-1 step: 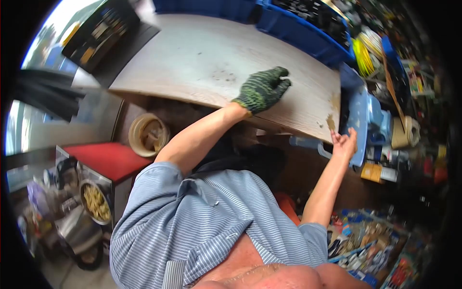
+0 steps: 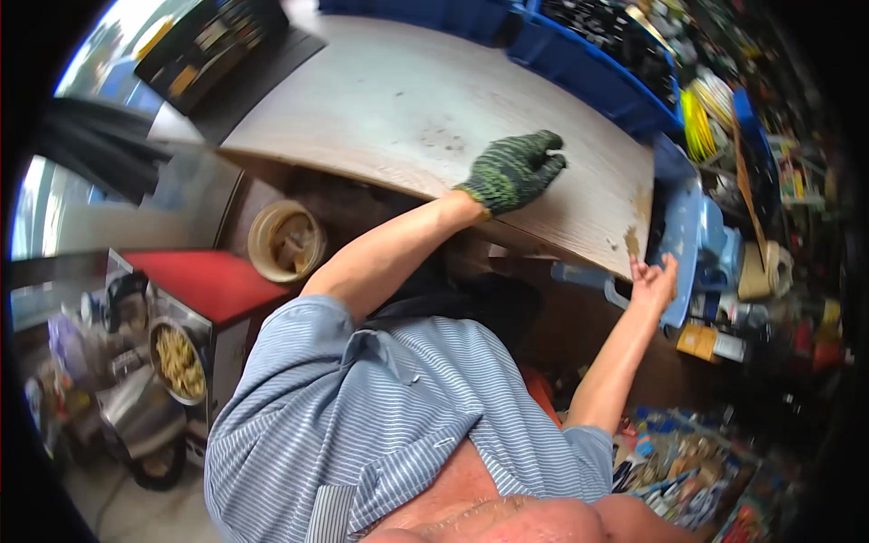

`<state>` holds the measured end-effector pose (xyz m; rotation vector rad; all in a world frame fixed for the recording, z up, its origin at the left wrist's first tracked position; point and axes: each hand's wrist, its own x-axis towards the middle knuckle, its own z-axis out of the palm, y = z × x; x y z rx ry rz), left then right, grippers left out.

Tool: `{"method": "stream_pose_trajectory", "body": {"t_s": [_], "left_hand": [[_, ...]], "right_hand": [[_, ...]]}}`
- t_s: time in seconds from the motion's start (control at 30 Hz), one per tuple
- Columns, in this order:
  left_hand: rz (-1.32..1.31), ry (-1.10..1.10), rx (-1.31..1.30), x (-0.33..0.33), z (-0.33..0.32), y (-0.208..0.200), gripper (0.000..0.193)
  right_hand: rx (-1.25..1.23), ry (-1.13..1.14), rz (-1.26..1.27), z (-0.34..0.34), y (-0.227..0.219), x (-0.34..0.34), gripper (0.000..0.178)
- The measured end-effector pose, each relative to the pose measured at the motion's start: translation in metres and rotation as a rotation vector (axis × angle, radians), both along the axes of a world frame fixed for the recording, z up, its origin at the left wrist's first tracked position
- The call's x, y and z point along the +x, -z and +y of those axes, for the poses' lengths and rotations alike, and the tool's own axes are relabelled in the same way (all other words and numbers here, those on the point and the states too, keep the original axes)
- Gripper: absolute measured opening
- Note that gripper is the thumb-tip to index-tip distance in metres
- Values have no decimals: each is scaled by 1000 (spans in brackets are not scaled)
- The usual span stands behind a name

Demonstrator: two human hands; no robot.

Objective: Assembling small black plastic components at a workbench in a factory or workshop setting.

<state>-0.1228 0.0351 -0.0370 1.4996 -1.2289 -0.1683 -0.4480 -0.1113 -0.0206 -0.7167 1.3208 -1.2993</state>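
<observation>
My left hand [image 2: 514, 172], in a green and black striped knitted glove, is over the front part of a pale wooden tabletop [image 2: 380, 90]. Its fingers are half bent, with a gap between the thumb and fingertips, and nothing shows between them. Whether it touches the wood I cannot tell. My right hand [image 2: 654, 282] is bare, at the table's front right corner beside a light blue plastic piece [image 2: 681, 244]. Its fingers are loosely bent and apart, with nothing visible in them. A brown stain [image 2: 632, 240] marks the tabletop close to those fingers.
Blue bins [image 2: 588, 77], one filled with small dark parts, line the table's back edge. At the far left is a dark box [image 2: 213, 54]. Below the left side are a cream bucket [image 2: 262, 244] and a red-topped cabinet [image 2: 199, 281]. Clutter [image 2: 679, 462] covers the lower right.
The whole view has shifted slightly, so the table and both hands appear a little farther right. Both hands keep nearly the same pose and place over the table.
</observation>
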Motion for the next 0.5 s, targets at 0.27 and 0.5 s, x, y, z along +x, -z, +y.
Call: {"method": "stream_pose_trajectory", "body": {"t_s": [0.27,0.5], "left_hand": [[289,63,-28,-7,82,-7,33],[591,58,225,18,198,18,29]], "right_hand": [[-3,-32,99,-9,3,20,28],[-7,-30,191,-25,4,41,28]]}}
